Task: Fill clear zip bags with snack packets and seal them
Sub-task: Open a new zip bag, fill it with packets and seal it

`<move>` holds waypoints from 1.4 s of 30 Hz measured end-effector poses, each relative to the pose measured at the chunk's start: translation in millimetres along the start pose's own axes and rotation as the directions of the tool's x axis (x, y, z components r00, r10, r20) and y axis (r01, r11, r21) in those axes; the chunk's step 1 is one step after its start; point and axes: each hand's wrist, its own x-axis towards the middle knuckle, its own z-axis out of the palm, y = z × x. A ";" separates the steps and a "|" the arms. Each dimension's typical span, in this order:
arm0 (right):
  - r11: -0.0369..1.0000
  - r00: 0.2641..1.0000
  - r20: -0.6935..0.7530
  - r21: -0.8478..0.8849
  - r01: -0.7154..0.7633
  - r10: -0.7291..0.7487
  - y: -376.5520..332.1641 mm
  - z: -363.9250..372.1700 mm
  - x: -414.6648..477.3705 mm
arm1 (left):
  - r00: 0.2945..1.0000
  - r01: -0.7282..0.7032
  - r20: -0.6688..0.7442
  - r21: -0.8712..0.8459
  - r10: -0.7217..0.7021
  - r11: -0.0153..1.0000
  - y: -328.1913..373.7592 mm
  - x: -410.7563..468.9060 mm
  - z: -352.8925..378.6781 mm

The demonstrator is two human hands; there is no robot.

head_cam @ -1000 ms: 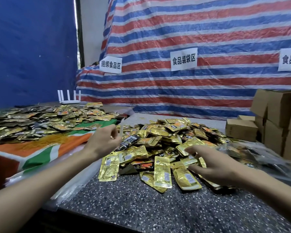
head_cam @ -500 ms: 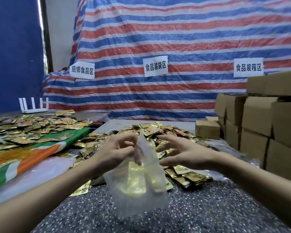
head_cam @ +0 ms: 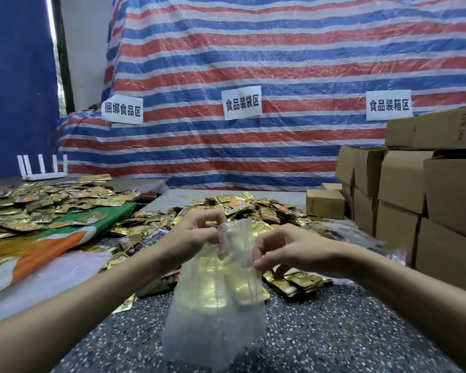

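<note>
- Bag (head_cam: 215, 319): clear, held in the air over the table (head_cam: 334, 332), between the two hands and in front of the packets (head_cam: 242, 208).
- Long axis close to vertical; mouth up at the hands, bottom hanging free toward the near table edge.
- Left hand (head_cam: 194, 232): fingers curled, pinching the mouth's left side. One finger shows through the plastic, so it appears to be inside the opening.
- Right hand (head_cam: 291, 249): fingertips pinch the bag's right edge, a little lower than the left grip.
- Hands are close together, joined only by the bag's top.
- Gold shows through the bag; cannot tell if packets are inside or only behind it.
- Judgement: step in hand is opening the mouth.
- Key relation: the pile lies just beyond and below the bag. Loose packets sit right under the right hand, so it is nearer for picking while the left keeps the mouth open.
</note>
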 end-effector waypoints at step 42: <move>0.740 0.735 -0.335 -0.589 0.326 -0.590 24.0 -34.5 -22.8 | 0.872 0.378 -0.311 -0.064 -0.379 0.923 -52.3 26.7 9.5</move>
